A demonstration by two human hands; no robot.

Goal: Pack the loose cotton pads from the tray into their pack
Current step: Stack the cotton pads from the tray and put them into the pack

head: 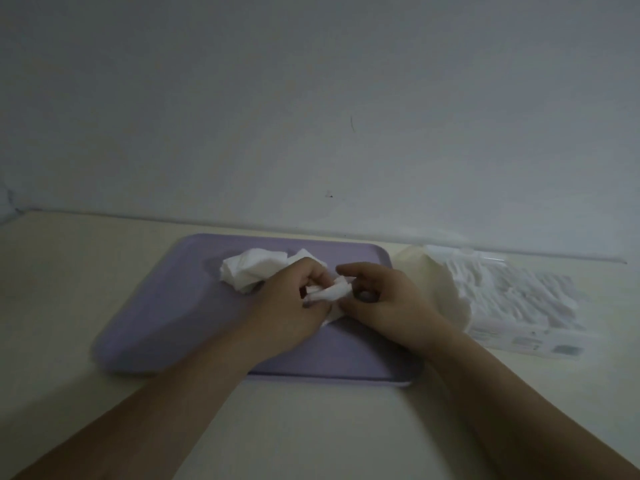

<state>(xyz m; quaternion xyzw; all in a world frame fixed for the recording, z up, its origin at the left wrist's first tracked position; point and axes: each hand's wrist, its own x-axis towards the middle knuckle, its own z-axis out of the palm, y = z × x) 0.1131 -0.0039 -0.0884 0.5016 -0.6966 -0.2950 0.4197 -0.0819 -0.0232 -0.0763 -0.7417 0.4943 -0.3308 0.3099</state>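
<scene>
Left hand [294, 310] grips a bunch of cotton pads [329, 293] above the tray [166, 323], right hand [381, 303] touching it, grasp unclear; gathering step, next likely into pack [519, 299] beside tray.

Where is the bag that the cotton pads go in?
In the head view, the pack lies on the table right of the tray, by the wall, just beyond the right hand.

head view | worn on the person's head | aimed forward and down at the tray [166, 327] | wall seen behind tray | close range
</scene>
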